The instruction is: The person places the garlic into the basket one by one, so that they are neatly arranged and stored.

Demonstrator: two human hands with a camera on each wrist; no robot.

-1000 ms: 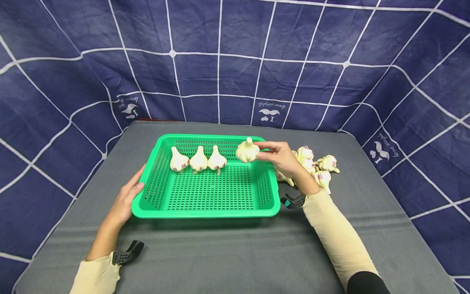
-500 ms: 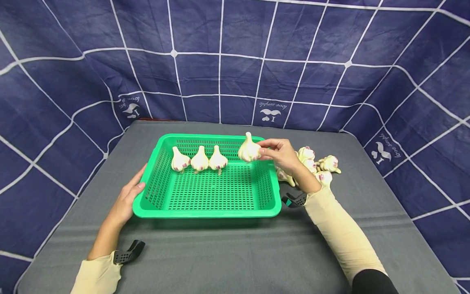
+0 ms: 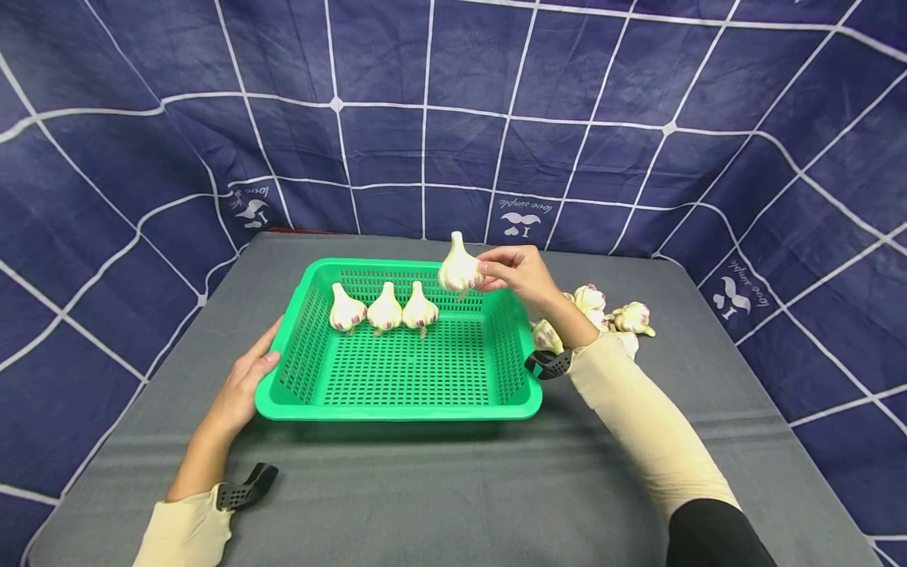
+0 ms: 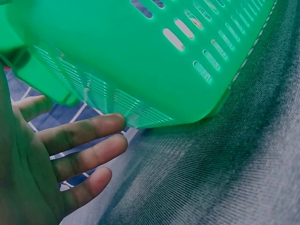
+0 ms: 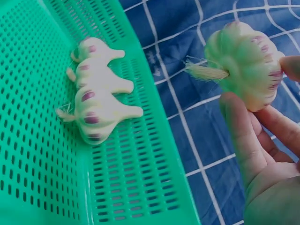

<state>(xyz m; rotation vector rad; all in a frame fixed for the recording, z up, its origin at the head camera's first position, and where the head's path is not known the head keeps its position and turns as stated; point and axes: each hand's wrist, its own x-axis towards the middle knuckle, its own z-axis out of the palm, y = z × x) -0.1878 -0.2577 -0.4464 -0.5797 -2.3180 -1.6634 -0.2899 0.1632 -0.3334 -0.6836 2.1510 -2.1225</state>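
Note:
My right hand (image 3: 520, 276) pinches a garlic bulb (image 3: 457, 272) between thumb and fingers, stem up, over the far right part of the green basket (image 3: 397, 413). In the right wrist view the bulb (image 5: 243, 68) shows its roots and purple streaks. Three garlic bulbs (image 3: 385, 309) stand in a row along the basket's far wall, left of the held one. At the basket's left side is my left hand (image 3: 244, 386), its thumb by the rim. The left wrist view shows its fingers (image 4: 89, 157) spread and fairly straight beside the basket's outer wall.
Several more garlic bulbs (image 3: 631, 317) lie in a loose pile right of the basket, partly behind my right forearm. Grey cloth (image 3: 397, 504) covers the table. A blue curtain (image 3: 468, 150) with white lines hangs behind and along both sides.
My right hand has lifted the garlic bulb and carried it slightly left and away. The bulb has tilted, so its stem stands taller in view. My left hand and the basket have stayed put.

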